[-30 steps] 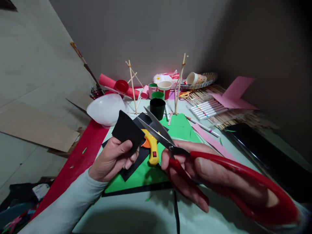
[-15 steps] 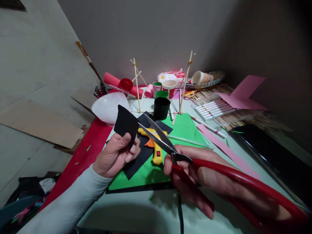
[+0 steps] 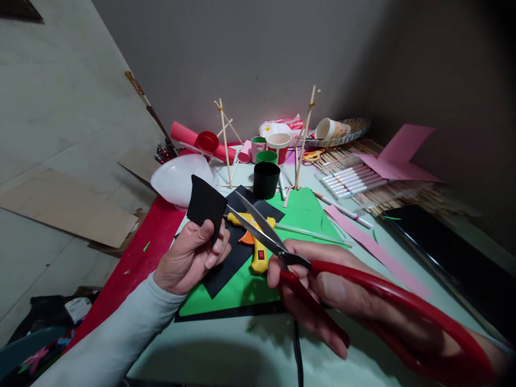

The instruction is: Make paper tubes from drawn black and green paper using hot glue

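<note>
Above the table [image 3: 226, 344], the left hand [image 3: 189, 258] pinches a black paper piece [image 3: 205, 203] upright; the right hand [image 3: 322, 293] grips red scissors [image 3: 282, 252], blades parted at its edge.

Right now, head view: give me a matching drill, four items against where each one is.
Items:
1 black paper piece
2 red-handled scissors
3 yellow glue gun
4 black cup

Places:
A lying across the green sheet
B pinched in the left hand
C standing upright beyond that sheet
D gripped in the right hand

Pairs: 1-B, 2-D, 3-A, 4-C
</note>
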`<state>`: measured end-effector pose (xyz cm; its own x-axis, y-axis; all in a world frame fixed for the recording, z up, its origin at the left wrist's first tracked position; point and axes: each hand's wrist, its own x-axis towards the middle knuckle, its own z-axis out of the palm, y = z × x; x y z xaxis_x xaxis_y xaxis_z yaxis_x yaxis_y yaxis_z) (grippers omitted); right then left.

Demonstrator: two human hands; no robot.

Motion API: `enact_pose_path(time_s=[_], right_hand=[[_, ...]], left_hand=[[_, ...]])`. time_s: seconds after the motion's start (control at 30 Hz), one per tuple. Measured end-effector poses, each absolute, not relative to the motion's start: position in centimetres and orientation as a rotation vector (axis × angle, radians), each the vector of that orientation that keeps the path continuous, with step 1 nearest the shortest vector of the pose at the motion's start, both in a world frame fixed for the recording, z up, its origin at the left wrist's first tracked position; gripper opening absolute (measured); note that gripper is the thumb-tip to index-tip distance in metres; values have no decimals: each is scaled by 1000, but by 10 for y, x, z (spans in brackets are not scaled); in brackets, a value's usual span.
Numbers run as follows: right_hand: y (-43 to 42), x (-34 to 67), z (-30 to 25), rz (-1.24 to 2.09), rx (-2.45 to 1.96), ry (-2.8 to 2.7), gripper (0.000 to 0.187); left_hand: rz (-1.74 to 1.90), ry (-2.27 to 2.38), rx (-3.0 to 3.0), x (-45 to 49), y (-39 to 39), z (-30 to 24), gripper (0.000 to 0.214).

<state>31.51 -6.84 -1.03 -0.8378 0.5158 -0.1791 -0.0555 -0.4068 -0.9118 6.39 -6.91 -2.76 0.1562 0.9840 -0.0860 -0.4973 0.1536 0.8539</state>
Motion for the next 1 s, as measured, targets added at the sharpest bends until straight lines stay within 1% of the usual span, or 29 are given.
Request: enact_pose_path(time_s=[0.13,0.23,0.33,0.4,0.5,0.57,0.77,0.87,0.93,1.0], right_hand=[[-68,311,-26,2302,-555,-1371,39],[-67,307,-41,2354,-618,-1292,32],[-66,307,-43,2365,-639,-1296,30],[-67,308,-34,2327,-573,-1347,35],[-69,309,-18,2254,-502,-1422,49],[-70,308,-13,2211,-517,-1433,52],[-70,304,-19,2223,-498,-1411,53],[-74,303,-17,2141,-605,-1450,54],[-77,302,-17,2100,-668,-1454,52],[-79,302,-21,2109,-641,-1428,47]], left_hand=[[1227,798,809,62,-70,-28,35],[1207,830,831,61,-70,-31,38],[1156,877,865,62,-71,-33,41],[1107,911,891,64,-73,-34,43],[1053,958,913,68,-76,-34,47],[1045,989,916,70,-77,-35,47],[1025,1068,915,72,-78,-40,52],[1027,1085,909,73,-76,-39,55],[1025,1092,912,73,-76,-37,56],[1021,1102,922,72,-76,-36,56]])
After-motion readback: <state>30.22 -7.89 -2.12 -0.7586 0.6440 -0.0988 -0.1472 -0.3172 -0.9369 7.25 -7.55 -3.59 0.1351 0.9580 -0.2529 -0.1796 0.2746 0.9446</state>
